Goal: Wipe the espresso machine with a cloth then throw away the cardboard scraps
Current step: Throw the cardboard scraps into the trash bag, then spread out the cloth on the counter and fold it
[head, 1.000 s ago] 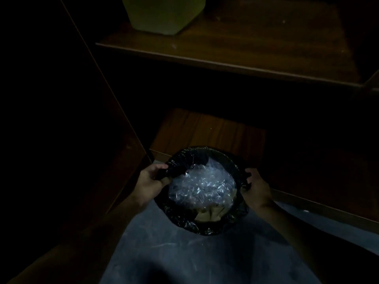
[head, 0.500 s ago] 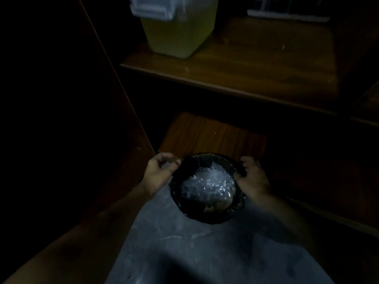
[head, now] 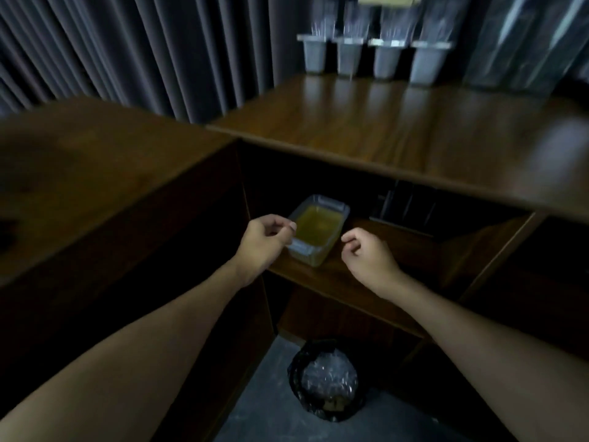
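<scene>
Hands apart: left hand (head: 264, 240), right hand (head: 366, 255), both loosely curled, empty, above bin (head: 294, 376); cardboard scraps (head: 334, 403) inside bin with clear plastic (head: 328, 373).

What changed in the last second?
Both hands let go of the rim of the bin and rose. The left hand and right hand now hang loosely curled and empty before the container on the shelf. The bin stayed on the floor, clear plastic and cardboard scraps inside.

Shows 2 bare forearms (head: 159, 339), uncovered all the way to the frame's edges, ending in a bare left hand (head: 264, 242) and bare right hand (head: 368, 255).
</scene>
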